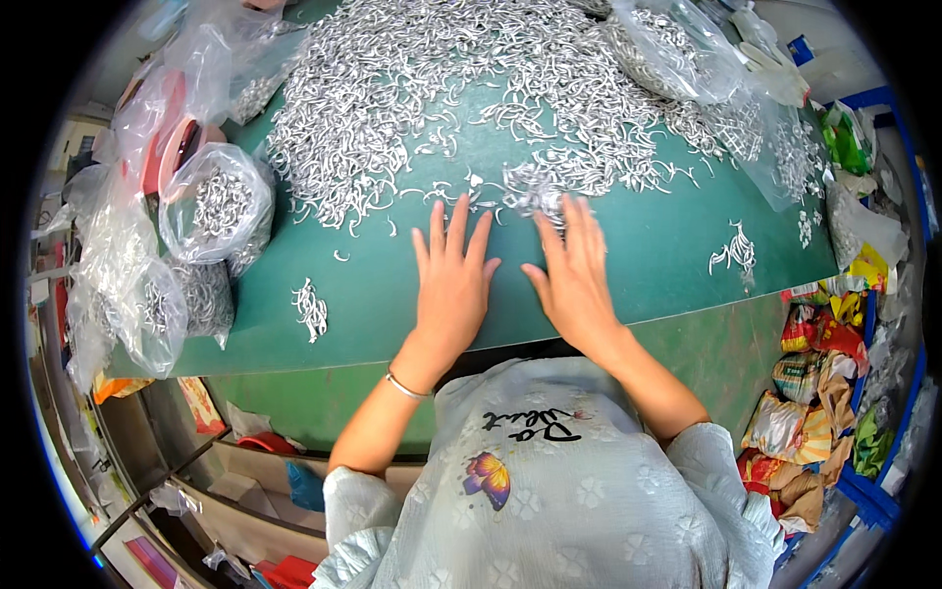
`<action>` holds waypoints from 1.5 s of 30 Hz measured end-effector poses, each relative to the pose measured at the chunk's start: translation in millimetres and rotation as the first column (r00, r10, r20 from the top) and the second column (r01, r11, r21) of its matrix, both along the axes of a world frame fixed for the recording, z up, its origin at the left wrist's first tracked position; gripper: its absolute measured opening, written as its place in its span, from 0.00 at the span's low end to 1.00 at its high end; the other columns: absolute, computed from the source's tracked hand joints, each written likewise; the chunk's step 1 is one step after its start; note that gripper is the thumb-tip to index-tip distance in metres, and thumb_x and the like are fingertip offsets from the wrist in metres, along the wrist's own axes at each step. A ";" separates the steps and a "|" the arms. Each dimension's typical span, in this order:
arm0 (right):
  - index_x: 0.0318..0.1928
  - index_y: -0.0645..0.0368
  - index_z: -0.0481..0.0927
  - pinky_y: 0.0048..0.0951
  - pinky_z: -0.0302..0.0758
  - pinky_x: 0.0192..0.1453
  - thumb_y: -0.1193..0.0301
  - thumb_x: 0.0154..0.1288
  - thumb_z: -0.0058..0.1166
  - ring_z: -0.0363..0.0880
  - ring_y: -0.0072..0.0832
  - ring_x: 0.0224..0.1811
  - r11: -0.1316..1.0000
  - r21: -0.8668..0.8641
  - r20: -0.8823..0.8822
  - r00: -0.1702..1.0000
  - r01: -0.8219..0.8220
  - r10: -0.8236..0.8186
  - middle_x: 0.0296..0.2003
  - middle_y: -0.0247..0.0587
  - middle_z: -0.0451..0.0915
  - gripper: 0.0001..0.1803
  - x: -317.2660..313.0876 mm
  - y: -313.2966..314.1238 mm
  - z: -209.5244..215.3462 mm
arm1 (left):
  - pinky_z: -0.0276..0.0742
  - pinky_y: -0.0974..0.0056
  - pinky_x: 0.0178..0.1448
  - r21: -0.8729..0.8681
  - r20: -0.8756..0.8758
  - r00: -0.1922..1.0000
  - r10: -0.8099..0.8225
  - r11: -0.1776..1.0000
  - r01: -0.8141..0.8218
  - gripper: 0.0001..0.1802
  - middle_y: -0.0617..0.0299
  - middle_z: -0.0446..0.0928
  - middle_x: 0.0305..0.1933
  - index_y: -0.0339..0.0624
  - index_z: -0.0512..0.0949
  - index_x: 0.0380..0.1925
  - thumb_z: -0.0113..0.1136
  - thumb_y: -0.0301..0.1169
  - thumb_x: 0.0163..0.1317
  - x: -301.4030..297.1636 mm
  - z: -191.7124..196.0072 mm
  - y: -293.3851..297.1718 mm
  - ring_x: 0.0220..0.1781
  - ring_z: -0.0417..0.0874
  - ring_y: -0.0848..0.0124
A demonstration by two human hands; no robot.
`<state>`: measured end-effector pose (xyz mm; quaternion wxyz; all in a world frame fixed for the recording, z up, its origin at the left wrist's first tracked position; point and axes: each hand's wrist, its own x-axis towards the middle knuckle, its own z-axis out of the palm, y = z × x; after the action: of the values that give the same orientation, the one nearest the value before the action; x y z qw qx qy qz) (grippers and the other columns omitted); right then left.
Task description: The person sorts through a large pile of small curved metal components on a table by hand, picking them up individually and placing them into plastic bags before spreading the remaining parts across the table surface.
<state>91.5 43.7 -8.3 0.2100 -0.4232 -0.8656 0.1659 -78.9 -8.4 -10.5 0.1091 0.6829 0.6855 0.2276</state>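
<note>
A wide heap of small curved silvery metal pieces covers the far part of the green tabletop. My left hand lies palm down with its fingers spread, its fingertips at the heap's near edge beside a few loose pieces. To its right, my right hand is also palm down, fingers stretched out and slightly blurred. Its fingertips touch a small blurred cluster of pieces. Neither hand grips anything that I can see. What lies beneath the palms is hidden.
Small separate piles sit at the left and right of the table. Clear plastic bags of pieces stand along the left edge, and another bag at far right. A blue-framed rack with colourful packets stands at right.
</note>
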 end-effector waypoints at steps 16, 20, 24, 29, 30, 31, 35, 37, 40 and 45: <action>0.46 0.61 0.79 0.39 0.71 0.53 0.80 0.56 0.62 0.74 0.43 0.49 0.979 0.175 -0.202 0.977 0.100 -0.063 0.46 0.44 0.77 0.15 51.4 74.8 16.0 | 0.72 0.55 0.55 0.213 0.127 0.991 -0.042 0.977 0.014 0.09 0.53 0.77 0.51 0.36 0.79 0.37 0.59 0.15 0.56 -38.1 -3.3 30.8 0.52 0.77 0.53; 0.44 0.58 0.80 0.39 0.67 0.53 0.75 0.55 0.65 0.72 0.41 0.50 0.988 0.132 -0.103 0.990 -0.086 0.100 0.47 0.41 0.75 0.15 19.9 61.1 25.3 | 0.70 0.55 0.54 0.275 0.045 0.992 0.114 0.954 -0.122 0.11 0.53 0.76 0.49 0.37 0.79 0.40 0.61 0.18 0.56 -36.9 16.4 36.0 0.50 0.76 0.54; 0.45 0.58 0.79 0.38 0.65 0.51 0.74 0.54 0.64 0.71 0.39 0.48 0.997 0.055 -0.123 0.990 -0.062 0.068 0.44 0.39 0.75 0.16 12.7 50.7 14.0 | 0.65 0.55 0.56 0.099 0.048 0.997 -0.054 0.994 0.049 0.18 0.56 0.74 0.53 0.44 0.78 0.47 0.67 0.25 0.55 -9.2 21.4 4.9 0.53 0.74 0.57; 0.39 0.60 0.78 0.37 0.64 0.46 0.72 0.55 0.63 0.70 0.38 0.45 0.979 0.162 0.036 0.993 -0.120 0.115 0.40 0.39 0.73 0.12 -14.3 53.3 8.1 | 0.63 0.55 0.53 0.132 -0.119 0.988 0.097 0.988 -0.081 0.16 0.57 0.72 0.52 0.48 0.79 0.46 0.65 0.24 0.56 -24.4 5.1 -0.5 0.53 0.72 0.57; 0.38 0.59 0.78 0.37 0.64 0.46 0.71 0.55 0.63 0.70 0.38 0.45 0.980 0.152 0.068 0.991 -0.125 0.116 0.39 0.39 0.73 0.11 -13.4 48.0 10.6 | 0.63 0.55 0.53 0.153 -0.116 0.985 0.130 0.982 -0.111 0.17 0.57 0.72 0.52 0.48 0.79 0.46 0.65 0.24 0.56 -32.6 4.2 -1.5 0.53 0.72 0.57; 0.38 0.59 0.78 0.37 0.64 0.46 0.71 0.55 0.63 0.70 0.38 0.45 0.981 0.144 0.103 0.988 -0.131 0.117 0.38 0.39 0.73 0.11 -11.5 41.5 12.2 | 0.63 0.55 0.53 0.174 -0.110 0.981 0.162 0.974 -0.142 0.17 0.56 0.73 0.52 0.47 0.78 0.47 0.64 0.24 0.56 -37.9 2.5 -2.2 0.53 0.72 0.56; 0.38 0.59 0.78 0.38 0.66 0.47 0.74 0.55 0.62 0.70 0.40 0.44 0.932 -0.154 -0.089 0.944 -0.329 0.318 0.39 0.41 0.73 0.10 -1.5 18.1 19.8 | 0.64 0.55 0.54 0.179 0.082 0.996 0.036 0.983 -0.050 0.22 0.55 0.73 0.52 0.43 0.76 0.53 0.65 0.27 0.57 -1.9 13.0 -16.4 0.51 0.73 0.57; 0.39 0.60 0.78 0.39 0.67 0.47 0.75 0.55 0.62 0.70 0.40 0.44 0.957 -0.049 -0.169 0.946 -0.287 0.276 0.39 0.41 0.73 0.10 -8.4 39.5 17.7 | 0.65 0.56 0.52 0.051 0.138 0.990 -0.039 0.998 0.032 0.24 0.56 0.73 0.51 0.42 0.76 0.53 0.68 0.29 0.55 20.7 15.2 -19.5 0.50 0.74 0.59; 0.38 0.60 0.78 0.38 0.66 0.48 0.75 0.55 0.62 0.70 0.40 0.44 0.967 0.140 -0.147 0.961 -0.214 0.234 0.39 0.40 0.73 0.09 -32.2 71.4 23.0 | 0.65 0.58 0.47 0.101 0.207 0.975 -0.081 0.993 0.061 0.16 0.56 0.73 0.44 0.38 0.78 0.46 0.64 0.23 0.55 27.8 0.5 -23.6 0.42 0.74 0.59; 0.34 0.60 0.79 0.38 0.66 0.48 0.75 0.54 0.63 0.69 0.39 0.44 0.971 0.098 -0.016 0.975 -0.219 0.221 0.39 0.39 0.74 0.07 -29.5 68.4 14.3 | 0.65 0.59 0.42 0.142 0.219 0.974 -0.064 0.989 0.033 0.12 0.57 0.74 0.39 0.38 0.78 0.41 0.62 0.20 0.55 26.1 2.5 -27.5 0.38 0.74 0.60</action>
<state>62.1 112.1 6.0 0.2217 -0.3118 -0.9113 0.1522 -52.8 -35.8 -8.0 0.1436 0.6754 0.6347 0.3469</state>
